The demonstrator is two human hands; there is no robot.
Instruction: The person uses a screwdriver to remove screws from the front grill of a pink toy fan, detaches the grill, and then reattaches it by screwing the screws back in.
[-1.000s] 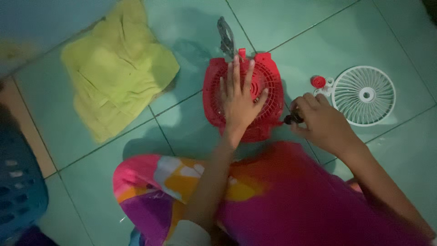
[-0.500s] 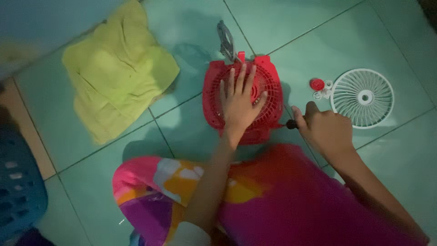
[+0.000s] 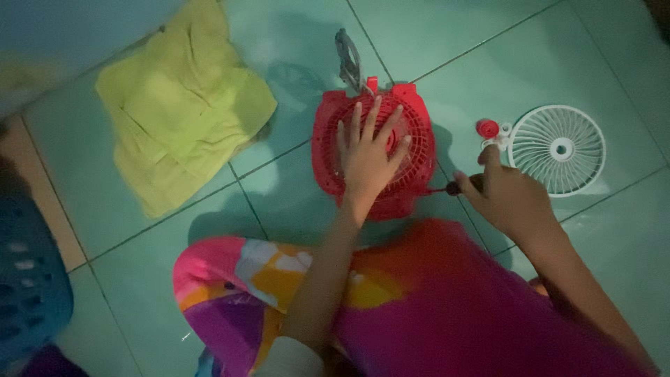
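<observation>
Here, one left hand (image 3: 366, 157) presses one red fan housing (image 3: 412, 119) (one white grille (image 3: 558, 150) nearby)

I am seated on the floor of a home, not at a workbench. The glossy pale-green tiled floor (image 3: 293, 56) with dark grout lines carries everything. A crumpled yellow-green cotton cloth (image 3: 181, 105) lies toward the floor's far left. A blue perforated plastic laundry basket (image 3: 28, 293) stands at the near left edge. My lap is covered by loose multicoloured pink, purple and orange patterned fabric (image 3: 419, 307), which is house clothing. Lighting is dim and domestic.
</observation>
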